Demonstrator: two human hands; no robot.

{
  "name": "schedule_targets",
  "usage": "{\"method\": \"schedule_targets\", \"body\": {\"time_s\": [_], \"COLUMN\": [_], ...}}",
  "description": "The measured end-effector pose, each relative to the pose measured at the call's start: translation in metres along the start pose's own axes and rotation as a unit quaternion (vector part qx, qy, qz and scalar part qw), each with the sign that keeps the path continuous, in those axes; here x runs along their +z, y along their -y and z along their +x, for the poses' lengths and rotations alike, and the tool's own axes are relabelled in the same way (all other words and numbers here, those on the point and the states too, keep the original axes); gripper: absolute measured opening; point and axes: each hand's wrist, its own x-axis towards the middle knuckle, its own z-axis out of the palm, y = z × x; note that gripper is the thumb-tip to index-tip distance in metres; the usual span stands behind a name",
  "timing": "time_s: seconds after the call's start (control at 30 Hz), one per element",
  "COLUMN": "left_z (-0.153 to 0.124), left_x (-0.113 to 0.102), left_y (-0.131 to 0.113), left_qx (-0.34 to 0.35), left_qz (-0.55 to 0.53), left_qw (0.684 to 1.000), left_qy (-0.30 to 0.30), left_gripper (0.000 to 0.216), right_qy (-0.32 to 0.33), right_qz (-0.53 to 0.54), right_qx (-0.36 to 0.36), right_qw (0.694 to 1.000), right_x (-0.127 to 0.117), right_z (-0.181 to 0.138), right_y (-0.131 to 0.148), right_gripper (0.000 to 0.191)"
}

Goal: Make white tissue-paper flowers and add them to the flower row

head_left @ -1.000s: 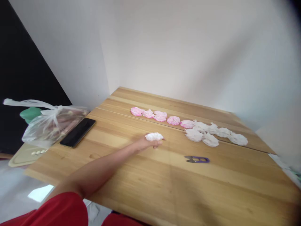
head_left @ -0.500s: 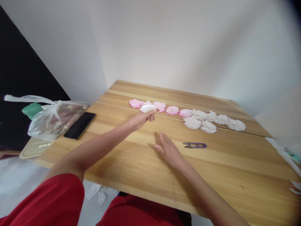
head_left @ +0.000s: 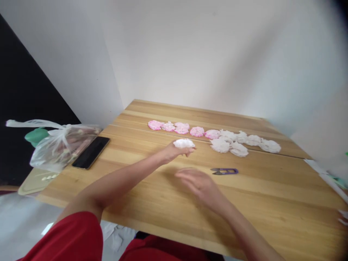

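Note:
My left hand is closed on a white ruffled flower, thin as tissue paper, held above the wooden table. Nearer to me, my right hand reaches in with its fingers stretched out and slightly blurred; nothing shows in it. Purple-handled thread snips lie to the right of that hand, blades toward it. Behind both hands runs a row of pink-and-white flowers, joined on the right by several white ones, two of them set in front.
At the left edge of the table lies a black phone beside a tied clear plastic bag. A green object sits behind the bag. Below is a beige board with small white pieces. White walls close off the back.
My left hand has drawn the white flower back toward me and to the right, away from the row. My right hand has shifted slightly nearer to me, and its fingers now point more leftward.

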Motion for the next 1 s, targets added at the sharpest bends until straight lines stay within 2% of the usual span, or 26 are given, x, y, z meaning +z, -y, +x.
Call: {"method": "schedule_targets", "body": {"time_s": [0.07,0.1,0.17,0.27,0.4,0.47,0.53,0.63,0.7,0.8,0.87,1.0], "left_z": [-0.008,-0.011,-0.016,-0.014,0.008,0.022,0.038,0.056,0.065,0.073,0.076,0.077], "left_x": [0.002,0.004,0.010,0.016,0.020,0.022,0.025,0.030,0.033,0.032,0.029,0.023], "left_y": [0.009,0.011,0.008,-0.001,-0.012,-0.018,-0.025,-0.037,-0.045,-0.054,-0.057,-0.058], "left_qx": [-0.037,-0.043,-0.038,-0.006,0.053,0.096,0.129,0.126,0.106,0.097,0.094,0.090], "left_qz": [-0.004,0.000,0.017,0.036,0.077,0.089,0.099,0.093,0.061,0.025,0.020,0.076], "left_qw": [0.999,0.999,0.999,0.999,0.995,0.991,0.987,0.988,0.992,0.995,0.995,0.993], "left_qy": [-0.018,-0.021,0.000,0.040,0.018,0.013,0.015,0.003,0.005,0.017,0.005,0.016], "left_gripper": [0.033,0.034,0.032,0.030,0.020,0.015,0.009,0.008,0.012,0.036,0.045,0.030], "right_qy": [-0.083,-0.105,-0.112,-0.082,-0.064,-0.087,-0.130,-0.195,-0.233,-0.282,-0.303,-0.323], "right_qz": [-0.052,-0.057,-0.053,-0.037,-0.054,-0.069,-0.088,-0.122,-0.131,-0.103,-0.079,-0.082], "right_qx": [0.107,0.147,0.176,0.135,0.064,0.051,0.036,0.005,0.013,0.080,0.116,0.128], "right_qw": [0.989,0.982,0.977,0.987,0.994,0.993,0.987,0.973,0.963,0.951,0.942,0.934], "right_x": [-0.028,-0.038,-0.049,-0.054,-0.063,-0.071,-0.081,-0.098,-0.111,-0.127,-0.133,-0.134], "right_z": [-0.008,-0.010,-0.007,0.009,0.037,0.048,0.058,0.069,0.074,0.079,0.081,0.082], "right_y": [-0.023,-0.031,-0.039,-0.041,-0.038,-0.036,-0.034,-0.032,-0.032,-0.034,-0.037,-0.045], "right_gripper": [0.024,0.025,0.033,0.043,0.045,0.038,0.023,0.012,0.012,0.018,0.023,0.026]}}
